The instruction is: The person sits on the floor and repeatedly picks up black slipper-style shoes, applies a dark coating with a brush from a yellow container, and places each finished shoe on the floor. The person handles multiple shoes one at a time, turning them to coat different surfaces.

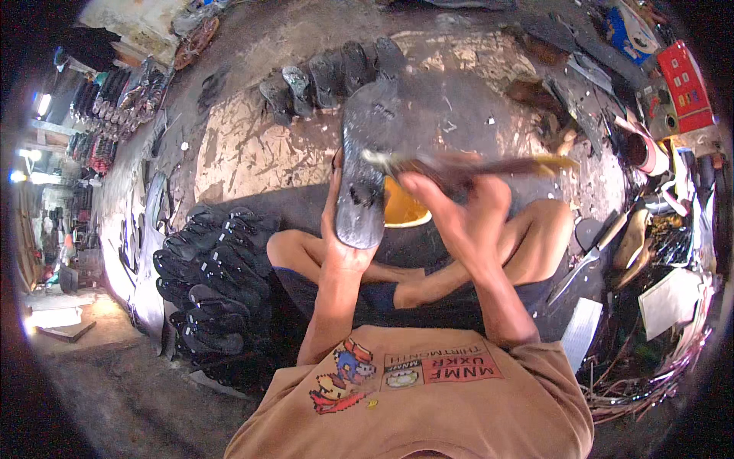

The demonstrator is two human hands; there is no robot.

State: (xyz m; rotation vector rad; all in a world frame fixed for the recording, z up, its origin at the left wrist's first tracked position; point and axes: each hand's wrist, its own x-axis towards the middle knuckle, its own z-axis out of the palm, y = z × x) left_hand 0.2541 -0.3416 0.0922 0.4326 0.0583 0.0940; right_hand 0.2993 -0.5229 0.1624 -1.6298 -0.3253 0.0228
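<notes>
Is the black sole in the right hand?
No, the left hand holds the black sole, while the right hand grips a long, motion-blurred tool.

white lights (30,155) glow at the far left, beyond a stained grey floor (92,382).

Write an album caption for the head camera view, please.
The left hand holds a dark sole, the right hand a blurred tool over it, black sandals heaped to the left.

We see a black sole (359,138), a yellow bowl (405,206), a brown brush (520,164), perhaps yellow-tipped though blurred, a tan shirt (428,421) patterned in red and blue, black sandals (222,275) and a red box (683,96).
</notes>
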